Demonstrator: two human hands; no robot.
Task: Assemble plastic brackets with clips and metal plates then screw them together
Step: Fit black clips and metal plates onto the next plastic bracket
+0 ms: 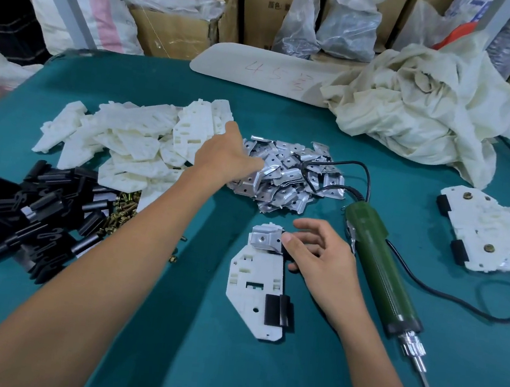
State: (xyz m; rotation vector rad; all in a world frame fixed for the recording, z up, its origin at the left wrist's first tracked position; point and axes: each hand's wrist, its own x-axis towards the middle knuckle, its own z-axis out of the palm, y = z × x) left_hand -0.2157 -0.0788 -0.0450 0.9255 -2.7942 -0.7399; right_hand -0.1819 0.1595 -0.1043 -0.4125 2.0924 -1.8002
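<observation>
Beside the right hand: a white plastic bracket [254, 293] lies flat on the teal surface [162, 359], just left of that hand's fingers.
Metal plate [265, 239]: sits on the bracket's far end, with a hole at its middle.
Black clip [277, 314]: fitted on the bracket's near right edge.
Right hand [319, 259]: relaxed and grasping nothing; the thumb tip touches the metal plate's right edge and the fingers are loosely bent.
Left hand [226, 157]: reaches forward with its fingertips in the heap of loose plates [291, 175]; whether it grips one cannot be told.
Spare brackets [137, 143]: a white pile left of the left hand, touching its thumb side.
Loose clips [19, 216]: a black pile left of the left forearm.
Brass screws [121, 212]: a small cluster between the loose clips and that forearm.
Electric screwdriver [380, 263]: green, lying just right of the right hand with its bit pointing toward the person.
Finished brackets [486, 234]: a stack well right of the right hand, with screws and clips on.
Crumpled cloth [419, 97]: beyond both hands, to the right, beside a pale board [262, 72] with red writing.
</observation>
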